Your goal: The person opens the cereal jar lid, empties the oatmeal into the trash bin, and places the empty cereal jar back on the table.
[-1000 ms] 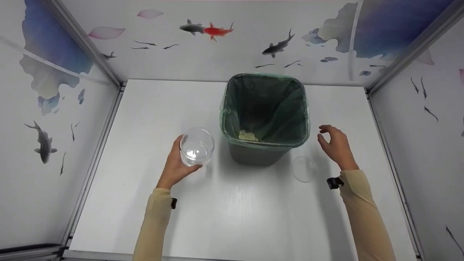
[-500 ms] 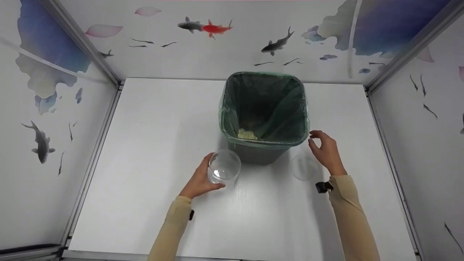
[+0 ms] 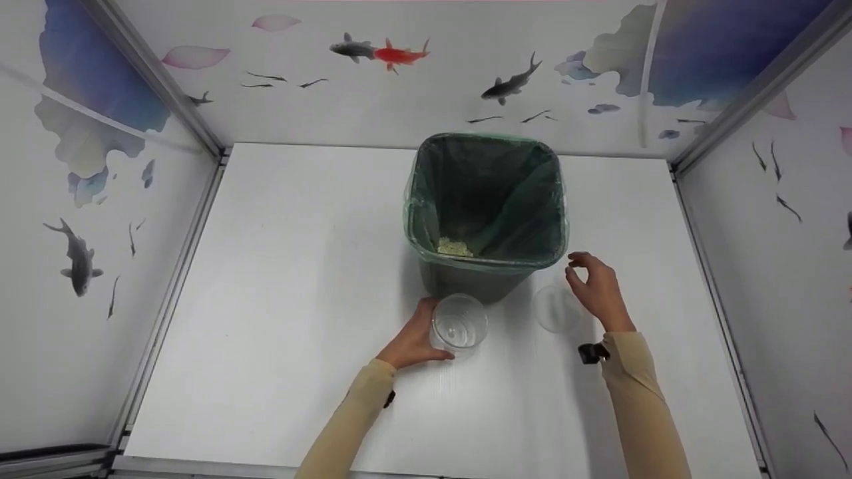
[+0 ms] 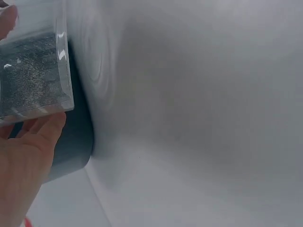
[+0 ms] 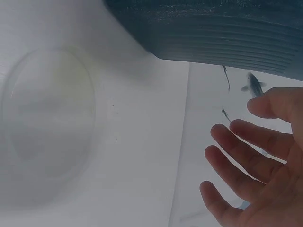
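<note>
My left hand (image 3: 411,342) grips a clear round plastic container (image 3: 460,322) by its side, in front of the bin. Thumb and fingers lie on opposite sides of the container's wall (image 4: 35,71) in the left wrist view. On the table to the right lies a clear round lid (image 3: 556,309). Just beyond it, my right hand (image 3: 599,293) hovers with nothing in it. The right wrist view shows its fingers (image 5: 239,153) loosely bent and spread, apart from the lid (image 5: 49,113).
A grey bin (image 3: 459,283) with a green bag liner (image 3: 526,226) stands at the back middle of the white table (image 3: 286,279). Some pale crumbly matter (image 3: 454,247) lies inside it. Panels with painted fish (image 3: 509,86) enclose the table at the back and sides.
The left hand has carried the container right and toward the front, from left of the bin to before it. The right hand has shifted slightly left and nearer; the lid stayed put.
</note>
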A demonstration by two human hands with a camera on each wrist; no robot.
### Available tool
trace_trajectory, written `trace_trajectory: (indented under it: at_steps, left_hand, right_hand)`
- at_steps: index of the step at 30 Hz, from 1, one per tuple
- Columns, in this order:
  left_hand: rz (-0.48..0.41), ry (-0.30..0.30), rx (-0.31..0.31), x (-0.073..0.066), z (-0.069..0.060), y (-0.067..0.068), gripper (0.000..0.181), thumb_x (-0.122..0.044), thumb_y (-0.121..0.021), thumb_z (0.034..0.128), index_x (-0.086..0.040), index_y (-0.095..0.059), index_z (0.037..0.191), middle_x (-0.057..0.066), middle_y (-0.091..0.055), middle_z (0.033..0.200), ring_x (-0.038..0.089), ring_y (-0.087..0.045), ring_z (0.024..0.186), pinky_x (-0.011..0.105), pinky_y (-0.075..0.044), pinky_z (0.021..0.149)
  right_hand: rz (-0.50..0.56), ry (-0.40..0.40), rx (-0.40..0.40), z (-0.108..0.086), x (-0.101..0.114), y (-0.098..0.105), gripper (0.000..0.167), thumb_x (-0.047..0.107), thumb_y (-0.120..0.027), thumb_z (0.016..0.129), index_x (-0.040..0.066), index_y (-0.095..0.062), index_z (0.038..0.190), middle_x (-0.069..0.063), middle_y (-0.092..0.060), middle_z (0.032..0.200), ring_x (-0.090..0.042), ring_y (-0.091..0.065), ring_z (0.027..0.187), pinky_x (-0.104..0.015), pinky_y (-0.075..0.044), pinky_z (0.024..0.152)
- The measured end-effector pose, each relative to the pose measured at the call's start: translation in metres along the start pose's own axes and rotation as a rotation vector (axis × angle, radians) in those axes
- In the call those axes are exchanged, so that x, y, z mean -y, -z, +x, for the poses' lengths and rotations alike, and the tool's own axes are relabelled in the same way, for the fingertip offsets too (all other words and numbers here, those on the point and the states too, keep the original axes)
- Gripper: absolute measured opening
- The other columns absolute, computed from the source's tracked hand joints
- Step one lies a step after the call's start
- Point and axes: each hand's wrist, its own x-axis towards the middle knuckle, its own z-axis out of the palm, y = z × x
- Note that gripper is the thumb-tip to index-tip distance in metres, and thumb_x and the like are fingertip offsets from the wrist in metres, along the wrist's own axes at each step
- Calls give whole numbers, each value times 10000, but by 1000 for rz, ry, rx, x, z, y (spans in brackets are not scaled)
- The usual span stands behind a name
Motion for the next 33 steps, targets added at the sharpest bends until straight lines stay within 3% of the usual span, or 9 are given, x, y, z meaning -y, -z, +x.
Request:
trace_trajectory:
  at_steps: [7,14,19,28,33]
  left_hand:
    - [45,25,78,-3,13,-16,1077,-217,-929,618,-39,-238,1425,157,-324,1394,282,-368,1316,369,-325,1077]
    - [75,17,118,-4,22,-31,1099,-224,-924,628,-54,-207,1443,167,-321,1414,285,-402,1303,344,-348,1061]
    - [94,31,166,-9,27,-36,1087,-227,-923,630,-42,-229,1446,182,-360,1419,281,-428,1293,324,-344,1062]
    - [152,88,252,-14,30,-21,1133,-252,-912,652,-54,-177,1491,151,-276,1530,266,-317,1383,322,-282,1101]
    - [283,112,268,-13,25,-3,1121,-349,-882,687,-5,-189,1498,189,-292,1519,299,-321,1377,380,-262,1113]
  right_hand:
    - [-5,-12,10,-2,-3,-1,263,20,-564,940,-103,-576,1173,-293,-623,1077,-445,-559,1073,-569,-404,928]
    - [10,-19,15,-3,-5,1,255,17,-566,938,-110,-579,1159,-289,-626,1071,-437,-561,1072,-565,-403,929]
    - [14,-28,32,-3,-3,2,260,24,-560,943,-108,-577,1165,-290,-623,1079,-439,-556,1084,-569,-399,937]
    - [7,-22,28,-4,-5,3,244,21,-559,945,-109,-586,1150,-293,-623,1076,-438,-562,1072,-573,-406,923]
    - [-4,-25,43,-3,-5,4,253,30,-553,951,-108,-583,1161,-299,-621,1093,-445,-555,1086,-572,-400,929]
